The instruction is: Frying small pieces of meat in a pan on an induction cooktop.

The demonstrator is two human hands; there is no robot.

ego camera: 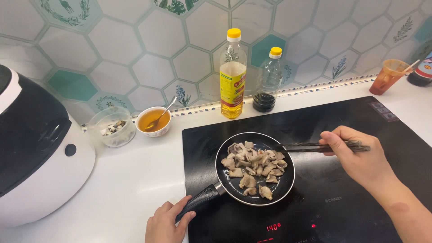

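Observation:
A small black frying pan [285, 189] sits on a black induction cooktop [342, 211] and holds several pale pieces of cooked meat [254, 167]. My left hand [165, 222] grips the pan's black handle at the lower left. My right hand [357, 155] holds dark chopsticks [301, 147] level, their tips reaching over the pan's right rim toward the meat.
Behind the cooktop stand a yellow-capped oil bottle [232, 74] and a smaller bottle of dark sauce [267, 81]. A small bowl of amber liquid with a spoon [153, 121], a clear container [112, 127] and a white-and-black appliance [36, 148] sit left. A cup of orange sauce [388, 76] is far right.

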